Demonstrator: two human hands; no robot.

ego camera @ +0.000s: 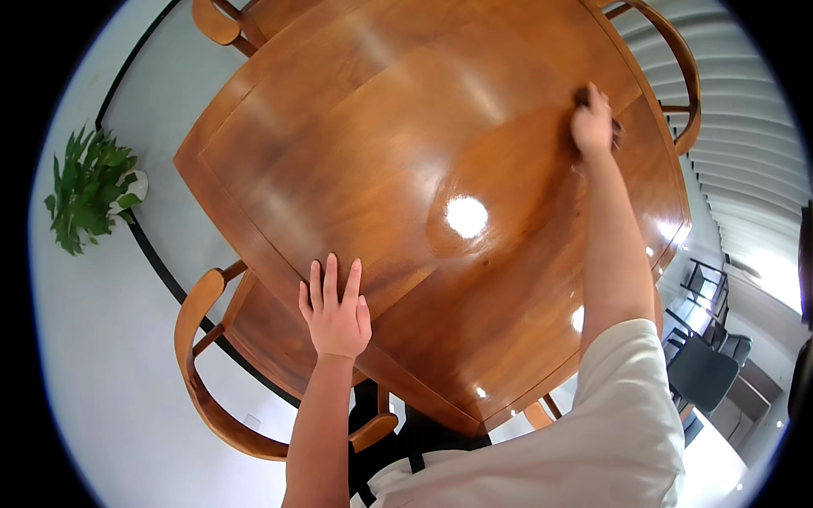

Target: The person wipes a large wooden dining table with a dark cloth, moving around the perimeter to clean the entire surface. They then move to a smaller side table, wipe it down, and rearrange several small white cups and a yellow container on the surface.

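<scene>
A large wooden table [356, 146] with a glossy brown top fills the middle of the view. Flat near its left front edge rests my left hand [336, 317], fingers spread and nothing in it. My right hand [594, 130] reaches out to the far right part of the tabletop. It is blurred and pressed down on a dark brown, cloth-like item [617, 134]; most of that item is hidden under the palm. A darker, shinier streak, wet-looking, curves across the wood from the bright lamp reflection towards my right hand.
Wooden armchairs stand around the table: one at the left [187, 349], one at the far left [216, 22], one at the right [689, 70]. A potted plant [89, 184] is by the left wall. Pale curtains [743, 140] and dark chairs [702, 374] lie to the right.
</scene>
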